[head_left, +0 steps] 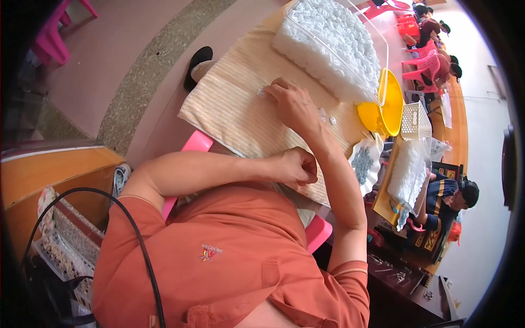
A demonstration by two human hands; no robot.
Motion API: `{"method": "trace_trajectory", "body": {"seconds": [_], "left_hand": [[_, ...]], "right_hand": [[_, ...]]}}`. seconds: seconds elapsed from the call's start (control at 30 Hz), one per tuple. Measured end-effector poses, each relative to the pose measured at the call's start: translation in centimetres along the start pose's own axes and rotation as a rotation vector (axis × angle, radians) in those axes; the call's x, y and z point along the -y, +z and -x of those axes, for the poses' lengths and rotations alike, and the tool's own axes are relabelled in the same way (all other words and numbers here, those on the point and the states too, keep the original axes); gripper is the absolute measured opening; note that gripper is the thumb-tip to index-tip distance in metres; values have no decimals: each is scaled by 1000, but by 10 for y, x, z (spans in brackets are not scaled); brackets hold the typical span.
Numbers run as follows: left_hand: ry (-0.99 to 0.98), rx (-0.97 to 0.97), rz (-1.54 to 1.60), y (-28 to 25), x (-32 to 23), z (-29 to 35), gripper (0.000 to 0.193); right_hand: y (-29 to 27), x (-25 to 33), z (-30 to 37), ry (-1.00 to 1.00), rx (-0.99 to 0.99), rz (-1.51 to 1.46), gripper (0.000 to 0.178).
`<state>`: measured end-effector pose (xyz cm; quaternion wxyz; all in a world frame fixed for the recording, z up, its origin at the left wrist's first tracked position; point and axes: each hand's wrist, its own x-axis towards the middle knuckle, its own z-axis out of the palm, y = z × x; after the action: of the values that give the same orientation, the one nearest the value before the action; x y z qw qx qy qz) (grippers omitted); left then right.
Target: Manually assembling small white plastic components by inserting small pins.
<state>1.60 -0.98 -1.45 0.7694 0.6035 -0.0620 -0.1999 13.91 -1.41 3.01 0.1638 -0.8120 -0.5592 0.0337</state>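
My right hand (292, 104) reaches over a striped beige cloth (232, 101), fingers bent and tips closed at a small clear plastic piece (261, 94). Close to my body, my left hand (298, 165) is curled into a fist beside my right forearm; anything inside it is hidden. A few more small clear plastic pieces (327, 117) lie on the cloth to the right of my right wrist. Beyond my hands stands a large clear bin (322, 57) heaped with white, translucent small pieces.
A yellow basin (372, 117) sits at the table's right, near a white scalloped tray (373, 169) of small grey parts. Further right are a white perforated basket (415, 121), another filled container (407, 172) and a seated person (445, 197). A black cable (128, 218) loops at lower left.
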Motion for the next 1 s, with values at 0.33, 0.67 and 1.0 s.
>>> {"method": "trace_trajectory", "body": {"seconds": [0.33, 0.67, 1.0], "left_hand": [[59, 41, 69, -4, -9, 6, 14], [71, 26, 86, -1, 3, 2, 14], [102, 34, 152, 1, 11, -4, 15]], "right_hand": [[-8, 5, 0, 316, -56, -521, 23], [-4, 11, 5, 235, 2, -181, 20], [-14, 19, 3, 343, 78, -168, 20]]}}
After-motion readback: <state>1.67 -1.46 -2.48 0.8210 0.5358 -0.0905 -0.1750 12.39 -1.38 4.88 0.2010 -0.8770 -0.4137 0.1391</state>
